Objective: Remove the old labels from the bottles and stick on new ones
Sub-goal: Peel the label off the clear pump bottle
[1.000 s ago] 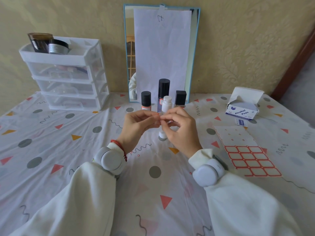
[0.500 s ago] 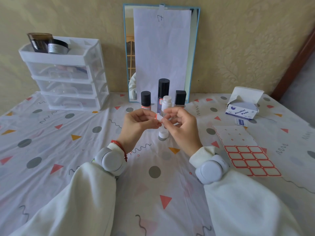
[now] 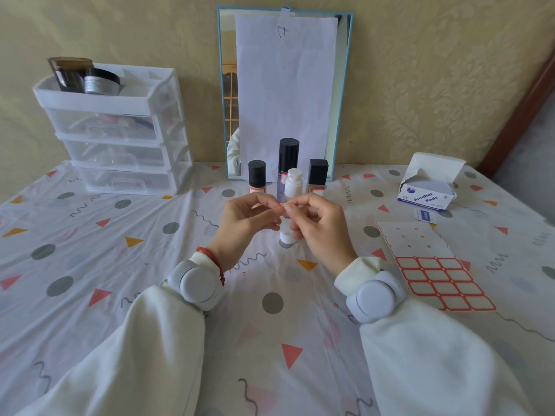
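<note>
A home: wallpapered wall (image 3: 420, 85), mirror (image 3: 344, 100), patterned tablecloth (image 3: 150, 250)

A table covered by a white cloth (image 3: 150, 295) printed with grey dots and coloured triangles. At ten o'clock, a white three-drawer plastic organiser (image 3: 120, 139) stands against the wall, with two dark jars (image 3: 84, 75) on top. At twelve o'clock, a blue-framed mirror (image 3: 223, 94) leans on the wall, a sheet of white paper (image 3: 285, 85) taped over it.
</note>
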### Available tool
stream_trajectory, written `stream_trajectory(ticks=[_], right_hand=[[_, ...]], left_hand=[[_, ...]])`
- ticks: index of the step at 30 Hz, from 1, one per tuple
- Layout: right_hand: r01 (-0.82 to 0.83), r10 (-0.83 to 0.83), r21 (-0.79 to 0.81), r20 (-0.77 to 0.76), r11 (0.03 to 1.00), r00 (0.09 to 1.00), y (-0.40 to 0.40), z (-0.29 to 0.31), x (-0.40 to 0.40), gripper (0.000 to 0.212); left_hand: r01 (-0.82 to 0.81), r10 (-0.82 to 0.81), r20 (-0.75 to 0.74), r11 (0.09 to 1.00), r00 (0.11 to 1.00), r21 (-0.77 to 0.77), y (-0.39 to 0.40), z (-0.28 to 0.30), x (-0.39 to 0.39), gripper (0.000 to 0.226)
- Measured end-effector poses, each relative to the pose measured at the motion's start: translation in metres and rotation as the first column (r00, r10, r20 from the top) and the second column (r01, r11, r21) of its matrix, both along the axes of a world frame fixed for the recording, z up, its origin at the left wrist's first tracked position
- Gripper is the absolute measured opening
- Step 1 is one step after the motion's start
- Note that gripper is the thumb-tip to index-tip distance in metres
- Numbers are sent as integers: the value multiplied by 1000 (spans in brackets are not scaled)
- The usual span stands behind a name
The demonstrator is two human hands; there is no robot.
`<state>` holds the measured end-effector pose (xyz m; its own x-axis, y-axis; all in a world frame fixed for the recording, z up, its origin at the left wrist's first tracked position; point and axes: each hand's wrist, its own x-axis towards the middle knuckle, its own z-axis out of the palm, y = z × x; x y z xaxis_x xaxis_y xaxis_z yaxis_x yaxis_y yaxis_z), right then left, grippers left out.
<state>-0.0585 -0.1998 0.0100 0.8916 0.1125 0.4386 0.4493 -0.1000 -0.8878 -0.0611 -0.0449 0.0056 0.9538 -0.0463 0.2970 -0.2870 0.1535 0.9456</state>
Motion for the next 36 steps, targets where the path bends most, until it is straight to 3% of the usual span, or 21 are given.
stream_trajectory(ticks=[15,21,24,27,31,36], right_hand=[[-25,21,87,41,996,999,-1,4,-4,3],[-66,68,136,-10,989,998,-1,7,-4,26],[-74,85,153,-68,985,994,0,7,-4,22],[-83,101,164,-102,983,990,1,6,-5,17],[-98,114,141,-110,985,987,2,6,-8,20],[-106,124,157,-108,982,986,0,7,-8,10]], left_hand=[[-32,31,22,999,999,36,-1,1,-1,14],[-41,39,48,998,998,40,-2,0,-1,16],[-51,51,40,999,998,-16,-1,2,-1,15],[-94,97,33,992,995,-82,2,4,0,28],[-113,117,50,991,992,-64,3,4,0,24],[-126,126,36,992,991,-10,1,2,0,15]])
